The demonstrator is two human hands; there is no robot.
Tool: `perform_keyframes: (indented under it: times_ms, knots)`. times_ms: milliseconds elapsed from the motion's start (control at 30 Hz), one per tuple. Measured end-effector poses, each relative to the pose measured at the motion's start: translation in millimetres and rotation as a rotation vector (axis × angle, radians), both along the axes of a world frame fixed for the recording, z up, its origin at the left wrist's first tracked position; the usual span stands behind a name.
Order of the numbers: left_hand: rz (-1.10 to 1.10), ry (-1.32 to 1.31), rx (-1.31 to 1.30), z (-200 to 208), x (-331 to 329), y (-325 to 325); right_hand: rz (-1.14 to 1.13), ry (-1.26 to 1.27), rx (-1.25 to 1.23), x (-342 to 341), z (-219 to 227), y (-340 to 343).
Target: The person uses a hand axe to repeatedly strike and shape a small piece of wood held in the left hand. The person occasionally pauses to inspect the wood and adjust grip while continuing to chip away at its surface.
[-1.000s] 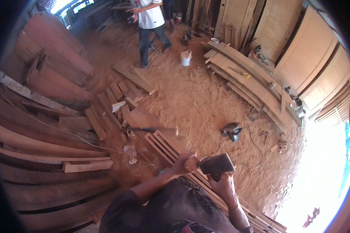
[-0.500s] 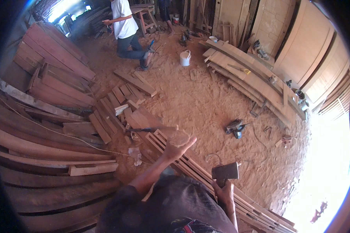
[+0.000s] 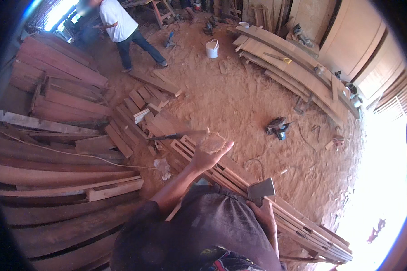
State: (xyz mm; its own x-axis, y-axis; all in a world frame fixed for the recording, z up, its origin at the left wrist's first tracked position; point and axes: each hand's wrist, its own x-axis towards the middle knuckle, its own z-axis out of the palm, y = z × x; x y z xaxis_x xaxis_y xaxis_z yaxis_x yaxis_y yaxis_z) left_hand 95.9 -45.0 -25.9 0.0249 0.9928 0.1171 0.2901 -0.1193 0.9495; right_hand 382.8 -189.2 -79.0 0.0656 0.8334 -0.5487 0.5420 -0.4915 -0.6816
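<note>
My left hand point(image 3: 206, 159) is closed round an upright chisel, its round wooden handle top point(image 3: 212, 142) frayed and tan. The blade is hidden below my hand. Under it run long slotted timbers point(image 3: 229, 173), slanting from upper left to lower right. In my right hand point(image 3: 263, 210) is a hammer with a blocky dark-grey head point(image 3: 261, 188), raised close to my body at the right. A second long tool with a wooden handle and dark blade point(image 3: 168, 136) lies beside the timbers' far end, left of the chisel.
Stacked boards point(image 3: 68, 174) fill the left side. A circular saw point(image 3: 277, 128) and its cord lie on the dusty floor. Planks point(image 3: 289, 67) are piled at the far right near a white bucket point(image 3: 212, 49). A person in a white shirt point(image 3: 118, 19) is at the far left.
The view has shifted slightly. Both hands keep their holds, and the hammer head is tilted a little differently. The person in the white shirt has stepped further left.
</note>
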Motion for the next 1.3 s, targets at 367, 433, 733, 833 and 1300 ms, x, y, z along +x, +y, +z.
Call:
perform_keyframes:
  times_ms: [367, 433, 733, 833, 1300]
  knots:
    - [0.014, 0.025, 0.062, 6.8, -18.7, 11.3, -0.004, -0.025, 0.037, -3.0, -13.4, 3.9]
    - [-0.008, 0.011, 0.064, 7.7, -24.6, 14.7, -0.021, -0.03, 0.05, -8.4, -7.0, 2.6]
    - [-0.012, -0.049, 0.134, 22.7, -24.5, 18.7, -0.102, 0.012, 0.136, -13.0, -18.1, -10.7]
    - [-0.012, -0.038, 0.13, 18.5, -27.2, 17.5, -0.109, -0.032, 0.195, -14.5, -27.4, -17.6]
    - [0.075, -0.298, -0.081, 13.8, -41.1, -1.5, -0.094, -0.029, -0.011, -19.1, -7.5, -1.4]
